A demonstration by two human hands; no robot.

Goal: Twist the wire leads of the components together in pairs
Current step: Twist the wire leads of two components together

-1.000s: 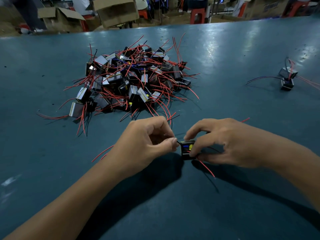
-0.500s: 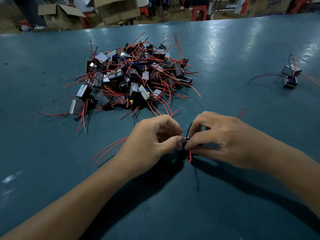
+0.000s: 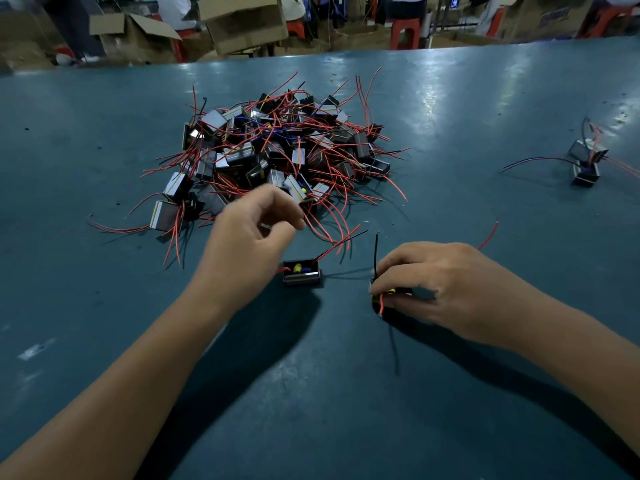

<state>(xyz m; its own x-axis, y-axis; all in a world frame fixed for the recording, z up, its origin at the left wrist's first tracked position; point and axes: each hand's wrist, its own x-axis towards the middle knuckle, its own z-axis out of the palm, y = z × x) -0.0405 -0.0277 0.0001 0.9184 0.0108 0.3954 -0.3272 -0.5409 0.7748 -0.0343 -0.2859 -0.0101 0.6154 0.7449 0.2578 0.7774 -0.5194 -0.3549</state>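
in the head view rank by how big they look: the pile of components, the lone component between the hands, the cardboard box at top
1. pile of components
2. cardboard box, farther away, so true size unsure
3. lone component

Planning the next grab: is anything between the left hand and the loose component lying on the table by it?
Nothing visible. The left hand hovers just behind the loose component, with only bare table between them.

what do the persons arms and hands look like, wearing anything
Both forearms are bare with no sleeves in view. The left hand and right hand wear no gloves, and no rings, watch or bands show on either wrist.
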